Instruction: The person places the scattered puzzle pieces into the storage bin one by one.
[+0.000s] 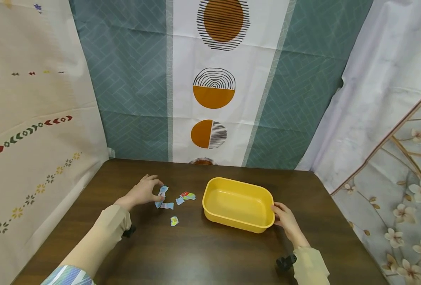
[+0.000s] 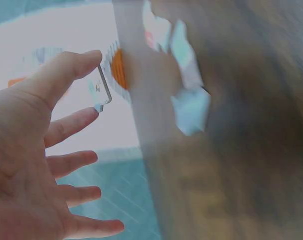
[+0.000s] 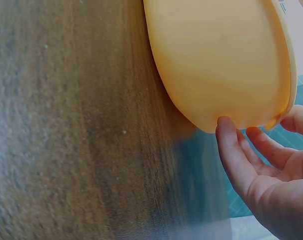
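My left hand point(image 1: 142, 192) pinches a small flat puzzle-like piece point(image 2: 102, 91) between thumb and index fingertip, its other fingers spread apart. Below that hand lie light blue pieces point(image 1: 167, 206) on the table, blurred in the left wrist view. A bit to their right are another blue piece point(image 1: 180, 201) and a red and green one point(image 1: 189, 195). Nearer the front sits a yellow-green piece point(image 1: 174, 221). My right hand point(image 1: 285, 219) grips the right end of a yellow plastic tray point(image 1: 237, 206), thumb at the rim and fingers against the outer wall.
The dark wooden table point(image 1: 196, 253) ends at a hanging patterned cloth point(image 1: 135, 79) behind. More cloth hangs along the left point(image 1: 36, 158) and right point(image 1: 385, 138) sides. The yellow tray stands right of the loose pieces, with nothing inside it.
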Demonstrator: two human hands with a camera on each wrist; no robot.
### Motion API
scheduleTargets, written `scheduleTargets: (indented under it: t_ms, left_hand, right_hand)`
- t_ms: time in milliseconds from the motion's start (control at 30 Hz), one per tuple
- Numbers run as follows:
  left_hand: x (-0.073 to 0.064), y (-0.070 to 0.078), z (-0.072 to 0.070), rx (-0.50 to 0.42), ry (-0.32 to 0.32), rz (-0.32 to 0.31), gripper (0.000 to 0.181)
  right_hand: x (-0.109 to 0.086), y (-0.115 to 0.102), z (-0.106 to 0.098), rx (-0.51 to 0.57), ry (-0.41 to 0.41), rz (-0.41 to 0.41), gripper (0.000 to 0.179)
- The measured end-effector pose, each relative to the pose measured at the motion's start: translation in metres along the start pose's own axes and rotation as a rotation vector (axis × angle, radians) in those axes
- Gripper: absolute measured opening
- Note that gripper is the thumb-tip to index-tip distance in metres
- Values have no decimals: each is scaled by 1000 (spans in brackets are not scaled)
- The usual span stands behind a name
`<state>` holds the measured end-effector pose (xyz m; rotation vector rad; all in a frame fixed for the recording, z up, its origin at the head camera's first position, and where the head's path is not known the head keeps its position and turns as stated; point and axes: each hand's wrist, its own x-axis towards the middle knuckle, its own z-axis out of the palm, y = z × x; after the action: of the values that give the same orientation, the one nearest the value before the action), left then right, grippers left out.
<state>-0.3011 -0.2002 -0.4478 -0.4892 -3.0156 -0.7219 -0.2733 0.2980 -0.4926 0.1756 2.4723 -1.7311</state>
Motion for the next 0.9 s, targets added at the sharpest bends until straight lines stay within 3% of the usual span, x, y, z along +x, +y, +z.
scheduleTargets:
  t_ms: [433, 700, 900]
  left_hand:
    - [47, 76, 6, 48, -47, 95, 49]
    - [69, 121, 27, 78, -109, 144, 49]
    - [82, 141, 43, 100, -142, 168, 52]
  right_hand:
    - [1, 3, 0, 26, 18, -21, 48]
    - [0, 3, 0, 34, 20, -11, 47]
    - [2, 5, 0, 51, 23, -27, 47]
